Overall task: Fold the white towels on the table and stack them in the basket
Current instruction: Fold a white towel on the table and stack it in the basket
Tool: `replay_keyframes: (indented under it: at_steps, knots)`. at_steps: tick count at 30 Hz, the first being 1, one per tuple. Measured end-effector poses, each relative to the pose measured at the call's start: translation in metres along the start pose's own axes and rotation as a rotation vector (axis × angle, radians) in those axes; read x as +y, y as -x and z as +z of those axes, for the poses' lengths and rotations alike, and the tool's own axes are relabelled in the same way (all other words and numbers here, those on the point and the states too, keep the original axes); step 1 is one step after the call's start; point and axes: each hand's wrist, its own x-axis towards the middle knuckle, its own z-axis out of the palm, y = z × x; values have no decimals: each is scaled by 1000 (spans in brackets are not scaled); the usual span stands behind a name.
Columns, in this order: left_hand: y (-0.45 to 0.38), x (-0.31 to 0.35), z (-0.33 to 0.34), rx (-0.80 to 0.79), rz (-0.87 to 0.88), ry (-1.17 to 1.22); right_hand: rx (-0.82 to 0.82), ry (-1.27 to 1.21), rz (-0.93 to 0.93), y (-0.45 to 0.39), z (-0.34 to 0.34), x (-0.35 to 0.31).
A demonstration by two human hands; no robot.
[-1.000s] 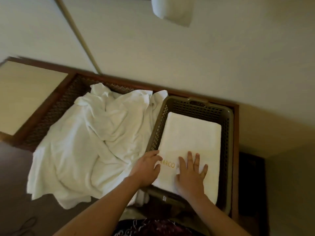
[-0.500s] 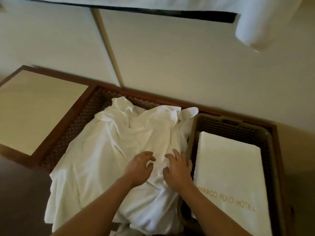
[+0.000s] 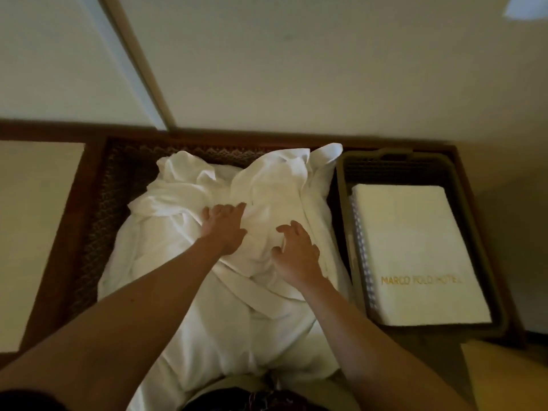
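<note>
A crumpled heap of white towels [image 3: 184, 262] covers the middle of the dark wooden table [image 3: 89, 232]. My left hand [image 3: 224, 226] lies on top of the heap with its fingers stretched forward. To its right, my right hand [image 3: 296, 253] hovers on the same heap, fingers spread and bent, holding nothing that I can see. On the table's right side stands a grey-brown plastic basket [image 3: 474, 232]. Inside it lies a folded white towel [image 3: 415, 247] with gold lettering near its front edge.
A pale wall [image 3: 296, 69] rises directly behind the table. A light panel [image 3: 38, 218] sits to the left of the table's woven inlay [image 3: 98, 221]. The towel heap hangs over the front edge toward my body.
Both hands left the folded towel in the basket and moved left onto the crumpled heap, then further up it. The view swung left, putting the basket at the right.
</note>
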Motion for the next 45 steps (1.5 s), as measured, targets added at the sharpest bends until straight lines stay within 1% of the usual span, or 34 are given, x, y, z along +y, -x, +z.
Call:
replay_keyframes:
  at_steps: [2,4,6,8,10,13,14,16,18,20,21,22,24,25,28,29,30,31,32,33,35,37,39,40,42,43,45]
  knots:
    - [7,-2,2,98,-2,-45,21,-10,20,11,1,2]
    - [25,1,1,176,57,-40,71,-8,4,24,3,1]
    - [50,6,-1,211,173,22,130,24,-68,39,2,1]
    - [80,15,-13,223,322,87,148,135,-177,52,0,3]
    - [116,25,-25,150,475,201,132,256,-263,70,-1,6]
    - [172,41,-35,42,674,337,138,315,-374,104,0,14]
    - [191,45,-35,14,726,373,147,339,-402,117,2,18]
    - [225,49,-29,-26,758,494,156,388,-403,146,7,29]
    - [252,45,-18,-6,736,609,187,352,-354,177,15,38]
    - [277,30,-2,51,730,602,265,254,-328,210,24,42]
    - [286,19,8,75,727,534,290,177,-322,228,28,39]
    - [290,7,16,80,711,462,296,32,-322,243,32,36]
    - [297,-16,34,85,619,357,290,-331,-298,272,42,22]
    - [299,-27,41,116,562,295,278,-460,-289,283,48,14]
    - [299,-60,63,313,393,58,262,-641,-284,316,64,-11]
    - [299,-71,68,353,330,49,251,-672,-263,323,66,-19]
    - [302,-85,73,357,280,83,244,-660,-234,328,71,-26]
    - [307,-101,75,324,265,149,238,-631,-199,334,76,-35]
    - [313,-115,75,254,268,231,242,-582,-154,338,83,-41]
    - [322,-129,74,173,288,331,244,-522,-108,343,91,-51]
    - [345,-153,69,-2,332,531,217,-479,-36,347,109,-63]
    - [369,-185,67,-165,362,636,180,-483,-8,349,135,-82]
    - [390,-231,66,-351,308,602,57,-468,-37,350,171,-117]
    - [398,-254,66,-416,265,561,-24,-434,-59,348,189,-135]
    - [411,-324,71,-454,170,482,-182,-311,-110,343,235,-181]
    - [416,-363,76,-448,114,452,-250,-232,-142,339,258,-203]
    - [433,-433,84,-435,-13,379,-320,-114,-198,336,299,-234]
